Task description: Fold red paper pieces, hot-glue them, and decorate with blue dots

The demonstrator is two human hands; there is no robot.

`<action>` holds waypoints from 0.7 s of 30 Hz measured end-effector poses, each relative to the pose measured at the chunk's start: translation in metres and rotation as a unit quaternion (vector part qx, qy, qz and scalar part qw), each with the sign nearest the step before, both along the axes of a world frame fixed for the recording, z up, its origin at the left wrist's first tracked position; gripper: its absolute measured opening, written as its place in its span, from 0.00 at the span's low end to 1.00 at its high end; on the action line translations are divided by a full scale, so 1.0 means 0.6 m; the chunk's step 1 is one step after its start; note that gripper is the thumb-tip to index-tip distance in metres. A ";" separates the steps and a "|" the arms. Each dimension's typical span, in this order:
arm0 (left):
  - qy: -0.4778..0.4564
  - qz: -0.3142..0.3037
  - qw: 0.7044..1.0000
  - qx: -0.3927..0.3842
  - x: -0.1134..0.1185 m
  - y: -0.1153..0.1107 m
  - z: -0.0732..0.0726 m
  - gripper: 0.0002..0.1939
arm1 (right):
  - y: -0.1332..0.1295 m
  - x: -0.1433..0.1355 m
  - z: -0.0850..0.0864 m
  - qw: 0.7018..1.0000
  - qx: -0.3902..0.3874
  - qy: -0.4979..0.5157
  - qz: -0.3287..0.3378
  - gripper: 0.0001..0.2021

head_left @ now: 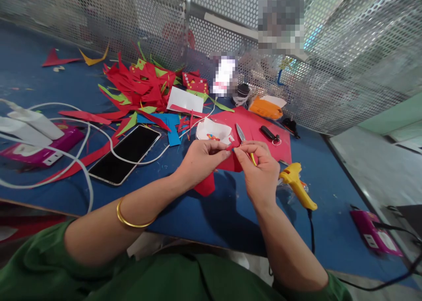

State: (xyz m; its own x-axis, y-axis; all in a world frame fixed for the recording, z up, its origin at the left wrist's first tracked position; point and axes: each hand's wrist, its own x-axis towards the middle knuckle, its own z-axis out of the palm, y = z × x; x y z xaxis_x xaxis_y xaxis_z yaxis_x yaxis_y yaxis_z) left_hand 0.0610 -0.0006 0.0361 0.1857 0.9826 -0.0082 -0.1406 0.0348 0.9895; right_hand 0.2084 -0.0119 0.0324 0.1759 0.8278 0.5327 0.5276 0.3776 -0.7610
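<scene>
Though it is partly hidden, a small red piece [231,145], perhaps felt, is pinched in the fingertips of the left hand [199,161] and right hand [261,171] over a red sheet [252,127] bearing scissors [240,133]; a yellow glue gun [298,185] lies to the right.

Blue worktable [332,195] with many things.
On it lie red and green scraps [151,89], a smartphone [132,147], a red sheet [253,124] and a yellow glue gun [298,186].
</scene>
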 end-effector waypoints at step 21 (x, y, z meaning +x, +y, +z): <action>0.052 0.002 0.996 0.075 -0.001 0.004 -0.005 0.11 | 0.003 0.009 -0.007 0.990 -0.019 0.139 -0.024 0.05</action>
State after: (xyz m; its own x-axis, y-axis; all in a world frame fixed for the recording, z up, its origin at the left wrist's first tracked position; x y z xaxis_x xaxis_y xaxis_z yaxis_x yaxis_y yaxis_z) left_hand 0.0606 0.0018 0.0333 0.1884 0.9749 0.1190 -0.0377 -0.1139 0.9928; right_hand 0.2139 -0.0102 0.0280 0.3521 0.8331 0.4265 0.3119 0.3252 -0.8927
